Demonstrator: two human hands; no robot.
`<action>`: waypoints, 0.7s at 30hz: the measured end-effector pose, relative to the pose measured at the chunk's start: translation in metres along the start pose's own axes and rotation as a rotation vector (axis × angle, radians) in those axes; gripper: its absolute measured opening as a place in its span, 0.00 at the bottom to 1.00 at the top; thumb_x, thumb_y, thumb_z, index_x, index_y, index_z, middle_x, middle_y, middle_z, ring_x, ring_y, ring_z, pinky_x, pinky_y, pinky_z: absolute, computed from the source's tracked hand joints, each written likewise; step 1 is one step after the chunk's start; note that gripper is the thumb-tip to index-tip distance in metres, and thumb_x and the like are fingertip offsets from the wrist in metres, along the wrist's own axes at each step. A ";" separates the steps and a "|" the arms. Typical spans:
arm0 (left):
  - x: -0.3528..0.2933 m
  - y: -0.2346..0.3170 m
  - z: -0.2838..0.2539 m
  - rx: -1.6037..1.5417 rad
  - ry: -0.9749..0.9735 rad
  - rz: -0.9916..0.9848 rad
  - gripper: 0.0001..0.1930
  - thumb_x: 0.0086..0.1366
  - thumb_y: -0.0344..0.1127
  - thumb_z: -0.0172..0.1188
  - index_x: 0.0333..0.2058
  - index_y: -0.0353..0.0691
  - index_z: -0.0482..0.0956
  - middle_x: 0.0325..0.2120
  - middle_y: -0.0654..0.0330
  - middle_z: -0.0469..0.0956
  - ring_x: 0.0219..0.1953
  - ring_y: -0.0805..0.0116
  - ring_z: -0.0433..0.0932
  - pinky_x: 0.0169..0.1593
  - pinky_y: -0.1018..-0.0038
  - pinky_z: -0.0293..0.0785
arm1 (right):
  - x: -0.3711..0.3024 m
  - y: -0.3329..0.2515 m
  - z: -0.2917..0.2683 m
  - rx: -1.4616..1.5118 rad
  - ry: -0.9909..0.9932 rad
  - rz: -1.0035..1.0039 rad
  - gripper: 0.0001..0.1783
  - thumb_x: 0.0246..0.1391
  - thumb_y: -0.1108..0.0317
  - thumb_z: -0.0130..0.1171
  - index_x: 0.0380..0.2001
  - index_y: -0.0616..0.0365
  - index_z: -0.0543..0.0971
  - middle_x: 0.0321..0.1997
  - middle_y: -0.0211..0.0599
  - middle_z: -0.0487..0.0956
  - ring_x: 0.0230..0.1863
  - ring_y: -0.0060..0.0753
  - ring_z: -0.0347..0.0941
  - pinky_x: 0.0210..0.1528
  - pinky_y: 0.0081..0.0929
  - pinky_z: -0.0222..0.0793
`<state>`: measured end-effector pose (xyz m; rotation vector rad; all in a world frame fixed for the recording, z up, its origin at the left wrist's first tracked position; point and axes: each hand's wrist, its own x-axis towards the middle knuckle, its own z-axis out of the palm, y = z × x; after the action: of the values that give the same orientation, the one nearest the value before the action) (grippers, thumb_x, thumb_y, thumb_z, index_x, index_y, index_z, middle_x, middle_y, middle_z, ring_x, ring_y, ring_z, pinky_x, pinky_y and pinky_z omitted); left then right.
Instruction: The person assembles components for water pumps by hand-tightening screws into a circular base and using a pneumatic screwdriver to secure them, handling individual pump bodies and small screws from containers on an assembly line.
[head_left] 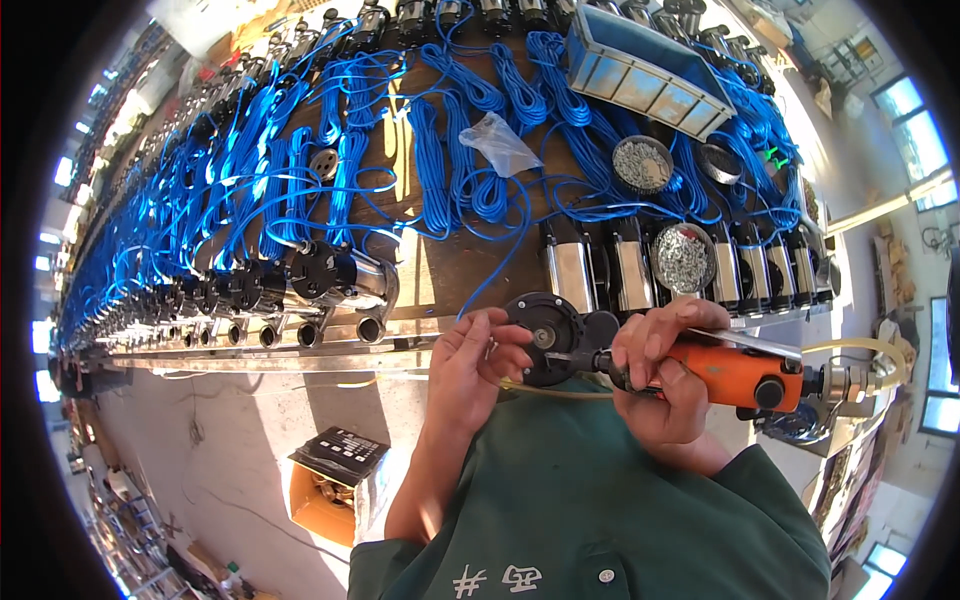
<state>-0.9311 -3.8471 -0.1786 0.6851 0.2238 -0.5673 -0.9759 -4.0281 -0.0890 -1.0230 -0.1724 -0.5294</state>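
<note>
The power tool at right of centre has a smooth orange shell with a soft sheen, and the fitting at its end is bare, shiny metal. Beside it, the round black part looks mostly matt. Polished metal catches the sun on the cylinders, while slick blue plastic covers the cables. I see brown wood on the worktop, scuffed plastic on the crate, crinkled clear film on the bag, matt green cloth on the jacket and, lower left, plain cardboard on the box.
</note>
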 end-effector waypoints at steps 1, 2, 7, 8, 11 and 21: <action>-0.002 -0.002 0.005 0.017 0.002 -0.014 0.15 0.73 0.39 0.46 0.44 0.32 0.74 0.33 0.47 0.81 0.26 0.63 0.81 0.24 0.76 0.75 | 0.001 0.001 0.000 0.060 0.021 0.000 0.23 0.49 0.80 0.47 0.50 0.53 0.63 0.33 0.36 0.70 0.22 0.26 0.65 0.35 0.31 0.68; -0.003 -0.005 0.011 0.035 0.004 -0.028 0.15 0.73 0.41 0.47 0.43 0.33 0.74 0.33 0.47 0.81 0.24 0.64 0.80 0.22 0.76 0.73 | 0.003 0.003 -0.003 0.081 0.002 -0.012 0.23 0.49 0.80 0.47 0.50 0.54 0.63 0.33 0.36 0.71 0.23 0.26 0.66 0.35 0.32 0.68; -0.003 -0.023 0.021 0.027 0.090 -0.199 0.19 0.72 0.45 0.48 0.45 0.33 0.76 0.24 0.59 0.78 0.19 0.70 0.73 0.20 0.79 0.65 | 0.001 0.005 -0.006 0.188 0.083 0.014 0.23 0.46 0.82 0.48 0.48 0.57 0.66 0.31 0.39 0.72 0.25 0.27 0.68 0.35 0.32 0.68; -0.003 -0.025 0.023 0.021 0.060 -0.198 0.18 0.72 0.43 0.49 0.46 0.32 0.75 0.24 0.60 0.77 0.19 0.71 0.72 0.21 0.80 0.65 | 0.001 0.005 -0.009 0.185 0.091 0.025 0.23 0.46 0.83 0.48 0.48 0.58 0.66 0.31 0.39 0.72 0.24 0.27 0.68 0.34 0.31 0.68; -0.003 -0.027 0.032 0.007 0.033 -0.185 0.17 0.71 0.38 0.50 0.50 0.31 0.73 0.25 0.62 0.76 0.23 0.72 0.72 0.26 0.80 0.66 | 0.001 0.006 -0.019 0.181 0.119 0.028 0.24 0.44 0.87 0.47 0.47 0.59 0.66 0.30 0.40 0.73 0.23 0.28 0.68 0.34 0.31 0.69; -0.009 -0.038 0.047 0.119 0.031 -0.101 0.11 0.69 0.32 0.52 0.47 0.33 0.74 0.38 0.55 0.81 0.29 0.69 0.79 0.30 0.78 0.74 | -0.001 0.000 -0.031 0.200 0.174 0.029 0.23 0.43 0.88 0.46 0.45 0.61 0.66 0.29 0.40 0.73 0.23 0.26 0.68 0.32 0.29 0.69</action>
<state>-0.9596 -3.8978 -0.1592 0.8011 0.2562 -0.6706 -0.9804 -4.0537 -0.1053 -0.7802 -0.0545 -0.5606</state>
